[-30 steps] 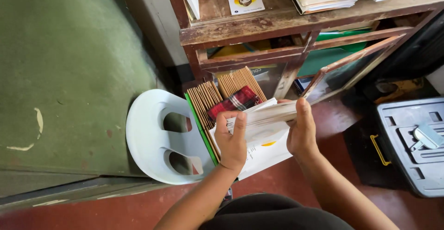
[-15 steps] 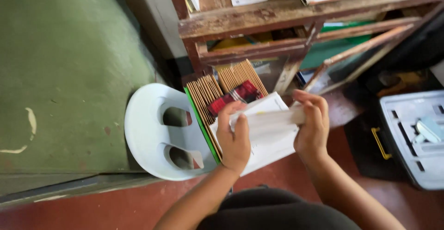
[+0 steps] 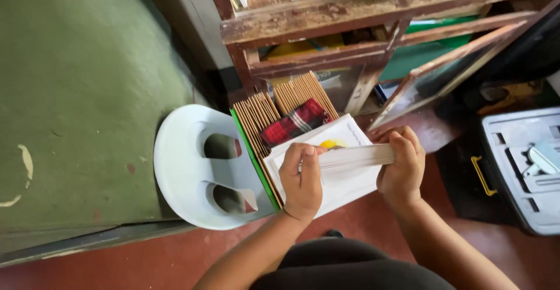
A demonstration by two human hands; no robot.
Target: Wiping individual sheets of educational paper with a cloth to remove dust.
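Note:
My left hand (image 3: 301,178) and my right hand (image 3: 401,164) grip the two ends of a thin stack of white sheets (image 3: 356,156), held edge-on and level between them. Under the stack lies a white printed sheet (image 3: 341,183) with a yellow round mark, resting on a seat. Behind it stand rows of brown cardboard sleeves (image 3: 291,100) with a red plaid cloth (image 3: 294,121) lying across them.
A pale plastic chair (image 3: 188,170) with a cut-out backrest stands at left against a green wall (image 3: 76,91). A worn wooden shelf unit (image 3: 361,18) fills the top. At right sits a grey plastic case (image 3: 522,167) on the red floor (image 3: 146,264).
My hands have drawn the white stack lower and flattened it to level; my right hand shifted from the stack's top to its right end. The view has tilted slightly.

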